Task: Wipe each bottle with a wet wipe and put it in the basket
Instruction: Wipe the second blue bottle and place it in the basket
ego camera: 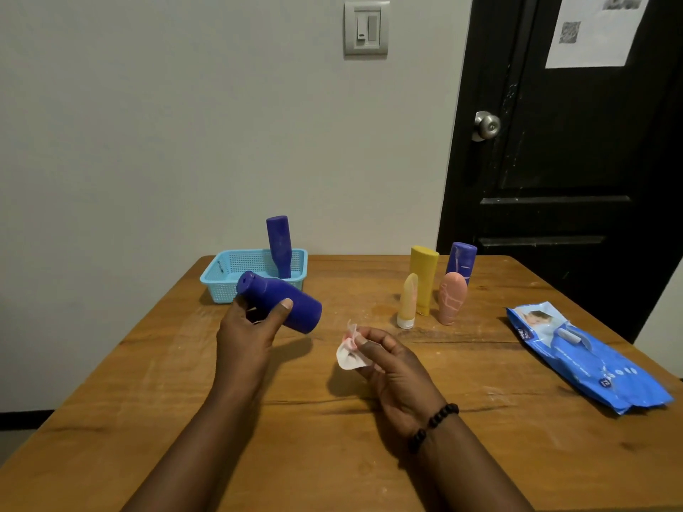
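The left hand [245, 327] grips a blue bottle [282, 301] around its body, thumb on the near side, and holds it tilted above the worktop [332, 437], cap end toward the basket [221, 286]. The right hand [391, 367], with a bead bracelet [434, 423] at the wrist, pinches a crumpled wipe [347, 354] between thumb and fingertips, just beside the bottle and not touching it. The basket stands near the far left corner, and a second blue bottle [279, 245] stands upside down inside it. Toward the far right edge four bottles stand close together: yellow [423, 275], purple [461, 260], small yellow [407, 301] and pink [451, 297]. A wipes pack [587, 358] lies at the right edge.
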A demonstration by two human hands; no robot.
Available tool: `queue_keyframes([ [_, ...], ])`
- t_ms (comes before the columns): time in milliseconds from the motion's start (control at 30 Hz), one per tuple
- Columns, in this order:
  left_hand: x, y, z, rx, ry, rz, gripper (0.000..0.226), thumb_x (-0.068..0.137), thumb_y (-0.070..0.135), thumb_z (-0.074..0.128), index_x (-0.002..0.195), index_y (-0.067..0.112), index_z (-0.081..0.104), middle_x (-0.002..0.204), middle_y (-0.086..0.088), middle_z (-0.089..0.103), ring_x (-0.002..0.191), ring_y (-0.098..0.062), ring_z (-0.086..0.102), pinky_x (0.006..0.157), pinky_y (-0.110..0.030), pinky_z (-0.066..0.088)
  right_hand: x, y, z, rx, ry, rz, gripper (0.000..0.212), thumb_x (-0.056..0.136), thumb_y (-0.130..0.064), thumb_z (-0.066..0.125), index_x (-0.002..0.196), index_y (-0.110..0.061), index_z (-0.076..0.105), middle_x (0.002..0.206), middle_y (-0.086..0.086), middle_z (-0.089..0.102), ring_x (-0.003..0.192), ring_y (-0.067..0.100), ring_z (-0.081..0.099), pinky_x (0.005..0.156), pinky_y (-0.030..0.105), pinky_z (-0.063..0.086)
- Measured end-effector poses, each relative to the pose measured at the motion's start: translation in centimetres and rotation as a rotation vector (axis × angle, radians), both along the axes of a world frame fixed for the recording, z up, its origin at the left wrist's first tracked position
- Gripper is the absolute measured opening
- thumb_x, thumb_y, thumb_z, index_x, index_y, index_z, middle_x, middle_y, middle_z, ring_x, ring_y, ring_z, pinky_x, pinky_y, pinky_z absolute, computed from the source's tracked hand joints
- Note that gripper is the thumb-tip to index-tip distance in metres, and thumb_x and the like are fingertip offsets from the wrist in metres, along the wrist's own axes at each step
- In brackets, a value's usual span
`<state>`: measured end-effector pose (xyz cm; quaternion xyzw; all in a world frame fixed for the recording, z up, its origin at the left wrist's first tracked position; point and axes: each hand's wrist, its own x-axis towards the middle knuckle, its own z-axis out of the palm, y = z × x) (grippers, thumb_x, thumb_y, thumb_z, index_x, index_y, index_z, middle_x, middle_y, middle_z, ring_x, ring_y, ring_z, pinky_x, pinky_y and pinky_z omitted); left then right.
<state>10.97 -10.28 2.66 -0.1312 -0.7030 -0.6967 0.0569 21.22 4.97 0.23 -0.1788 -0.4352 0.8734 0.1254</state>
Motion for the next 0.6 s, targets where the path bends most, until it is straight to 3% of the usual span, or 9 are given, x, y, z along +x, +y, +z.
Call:
queue_keyframes([
  [100, -1.4, -0.2, 0.0, 0.018, 0.047, 0.015, 0.066, 0.085, 0.022, 0.076, 0.141, 0.029, 0.040, 0.122, 0.006, 0.058, 0.114, -0.015, 0.059, 0.091, -0.036, 0.052, -0.5, -0.1, -0.9, -0.011, -0.007, 0.008, 0.028, 0.082, -0.007, 0.071, 0.110, -0.004, 0.068, 0.113, 0.018, 0.070, 0.100, 0.029, 0.065, 0.097, 0.048, 0.051],
  [267, -2.8, -1.0, -0.3, -0.179, 0.250, 0.044, 0.087, 0.079, 0.013, 0.082, 0.144, 0.039, 0.030, 0.128, 0.010, 0.046, 0.103, -0.010, 0.060, 0.078, -0.030, 0.056, -0.7, 0.5, -1.7, -0.063, 0.064, -0.008, 0.025, 0.086, -0.003, 0.064, 0.111, -0.001, 0.066, 0.115, 0.017, 0.069, 0.104, 0.028, 0.063, 0.101, 0.045, 0.047],
  [400, -3.7, -1.1, -0.7, -0.289, 0.282, 0.043, 0.055, 0.078, 0.014, 0.083, 0.118, 0.033, 0.049, 0.113, 0.011, 0.052, 0.096, -0.005, 0.058, 0.072, -0.021, 0.052, -0.9, 1.0, -1.8, -0.112, 0.117, -0.009, 0.031, 0.080, -0.004, 0.064, 0.111, -0.001, 0.065, 0.115, 0.015, 0.070, 0.108, 0.026, 0.062, 0.099, 0.039, 0.048],
  [533, -4.7, -1.2, -0.7, -0.251, 0.210, 0.102, 0.042, 0.076, 0.024, 0.085, 0.102, 0.026, 0.052, 0.099, 0.019, 0.055, 0.089, -0.001, 0.056, 0.070, -0.027, 0.052, -1.0, 1.3, -2.1, -0.178, 0.141, -0.017, 0.033, 0.082, -0.001, 0.062, 0.115, 0.001, 0.063, 0.118, 0.017, 0.069, 0.109, 0.027, 0.061, 0.100, 0.037, 0.047],
  [600, -5.5, -1.1, -0.4, -0.161, 0.066, 0.105, 0.038, 0.077, 0.029, 0.083, 0.098, 0.017, 0.053, 0.098, 0.006, 0.060, 0.084, -0.008, 0.059, 0.069, -0.031, 0.052, -1.0, 1.4, -2.2, -0.184, 0.151, -0.025, 0.032, 0.083, 0.000, 0.061, 0.115, 0.001, 0.062, 0.119, 0.017, 0.068, 0.109, 0.026, 0.062, 0.094, 0.033, 0.052],
])
